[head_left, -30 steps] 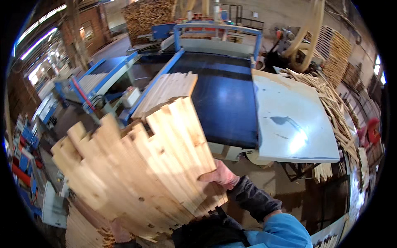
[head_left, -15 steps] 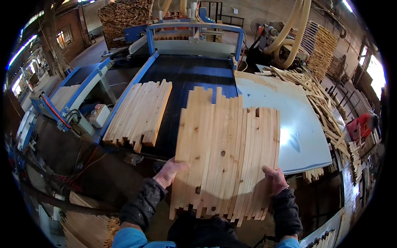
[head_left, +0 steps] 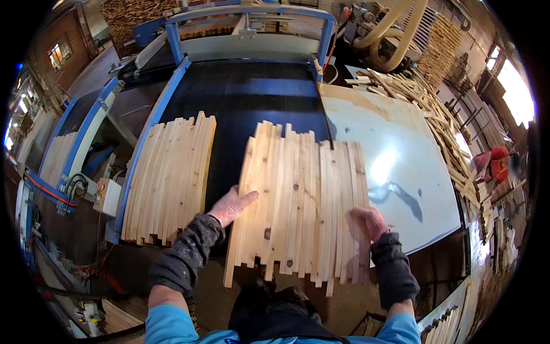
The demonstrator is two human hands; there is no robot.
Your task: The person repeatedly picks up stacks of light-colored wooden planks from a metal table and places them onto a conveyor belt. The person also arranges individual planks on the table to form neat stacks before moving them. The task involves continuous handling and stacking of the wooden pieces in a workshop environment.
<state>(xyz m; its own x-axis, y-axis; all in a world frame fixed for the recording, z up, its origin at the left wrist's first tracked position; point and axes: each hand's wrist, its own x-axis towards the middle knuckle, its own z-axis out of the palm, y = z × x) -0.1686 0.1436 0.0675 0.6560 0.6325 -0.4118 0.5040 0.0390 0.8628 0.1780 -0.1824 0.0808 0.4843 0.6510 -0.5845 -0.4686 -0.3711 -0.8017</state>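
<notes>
A wide row of pale wooden strips [head_left: 298,206], uneven at its ends, is squeezed edge to edge between my two gloved hands. My left hand [head_left: 234,206] grips the left side, its thumb over the top face. On the opposite side my right hand [head_left: 371,222] closes around the edge, thumb on top as well. The far part of the row is over the dark conveyor belt [head_left: 246,92] and the edge of the pale sheet-topped table [head_left: 412,189]; the near ends stick out toward my body. A second row of strips [head_left: 169,178] lies on the belt's left side.
A blue frame [head_left: 246,10] spans the belt's far end. Loose offcuts [head_left: 435,126] are heaped beyond the table at right. A smaller blue-edged conveyor [head_left: 86,132] stands at left, with a pale control box [head_left: 107,196] beside it. Thick hoses [head_left: 389,40] hang at the back right.
The held row has come down flatter and a little to the left, closer to the belt and table. Both hands keep their hold. My view has shifted, bringing the left row nearer.
</notes>
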